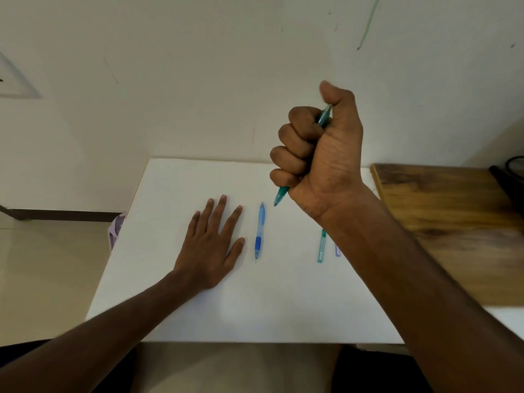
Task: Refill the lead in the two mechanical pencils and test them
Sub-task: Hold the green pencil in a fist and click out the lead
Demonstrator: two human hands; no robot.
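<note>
Fingers (295, 143) fisting green pencil (281, 197) above table (175, 307).

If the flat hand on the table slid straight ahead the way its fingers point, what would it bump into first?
Probably nothing on the table: ahead of the left hand the white table looks bare up to its far edge by the wall. The blue pencil lies off to its right.

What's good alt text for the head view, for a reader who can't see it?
A person's right hand, raised above a white table, grips a teal mechanical pencil in a closed fist, thumb at its top end and tip pointing down. The left hand lies flat on the table beside a blue mechanical pencil. A slim teal lead case lies partly hidden behind the right forearm.
</note>
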